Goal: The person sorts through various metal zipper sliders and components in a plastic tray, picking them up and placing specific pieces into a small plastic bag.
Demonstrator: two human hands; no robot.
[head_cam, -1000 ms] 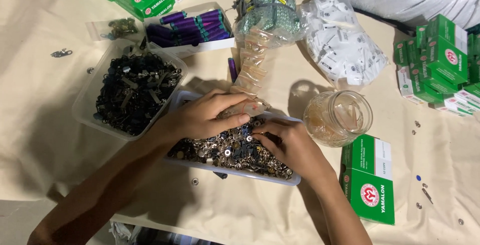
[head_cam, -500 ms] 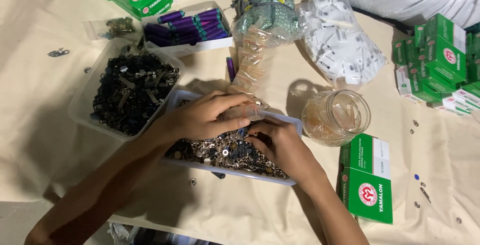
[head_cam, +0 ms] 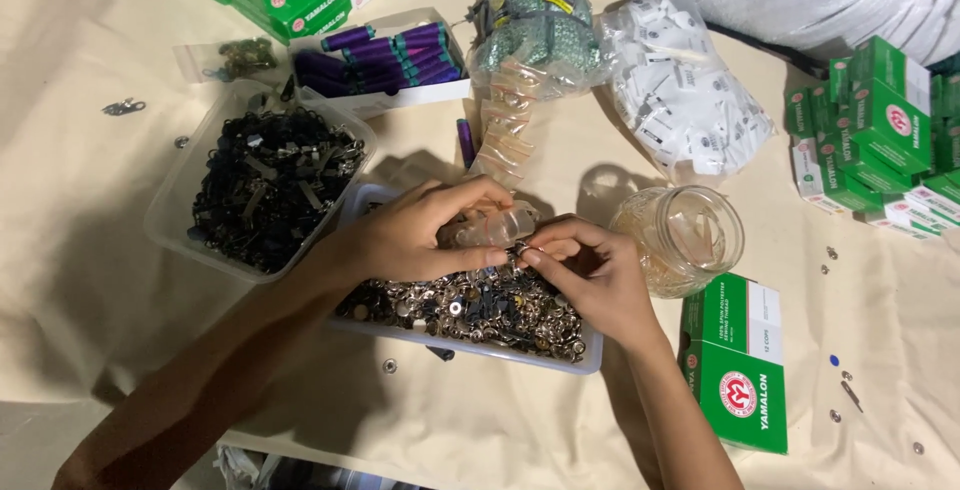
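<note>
1. Both hands stay over the tray of metal snaps [head_cam: 470,312], little moved vs 0.5 s ago; left hand [head_cam: 415,238] fingers now more spread.
2. Left hand grips small clear bag [head_cam: 500,230]; long axis approx. left-right, open end not visible.
3. Right hand [head_cam: 590,280] pinches tiny metal piece at bag; piece hard to see.
4. Tray near table [head_cam: 80,280] front edge; glass jar [head_cam: 680,238] just right; black-parts tub [head_cam: 262,188] left.
</note>
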